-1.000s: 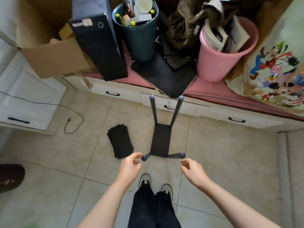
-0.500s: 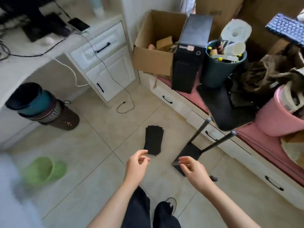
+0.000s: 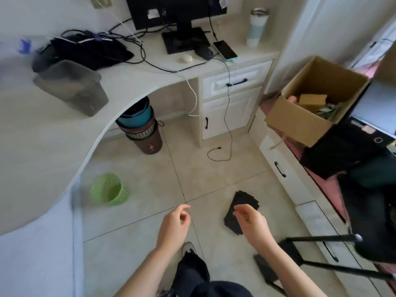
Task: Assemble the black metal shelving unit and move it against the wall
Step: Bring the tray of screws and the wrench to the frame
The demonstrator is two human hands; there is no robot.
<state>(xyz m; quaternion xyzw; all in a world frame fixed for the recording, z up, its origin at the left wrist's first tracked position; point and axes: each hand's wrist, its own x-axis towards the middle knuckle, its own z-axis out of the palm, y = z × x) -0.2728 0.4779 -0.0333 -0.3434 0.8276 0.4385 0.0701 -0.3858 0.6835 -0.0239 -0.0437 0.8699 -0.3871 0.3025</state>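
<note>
Cardboard box (image 3: 308, 116) on the bench at right holds smaller card pieces; stacked bins (image 3: 140, 127) nest under the desk's curved edge, a green basket (image 3: 110, 192) lies tipped on the tile. Left hand (image 3: 174, 227) and right hand (image 3: 252, 224) hover with loosely curled fingers, holding nothing. Shelving unit (image 3: 317, 254) lies at lower right beside the drawers, black panels (image 3: 240, 211) just left of it; bare tile ahead.

Both bare forearms extended forward at mid-height. The left hand (image 3: 174, 225) was loosely curled, thumb near forefinger, holding nothing. The right hand (image 3: 254, 222) was likewise half-curled, palm turned inward, empty, apart from the left.
</note>
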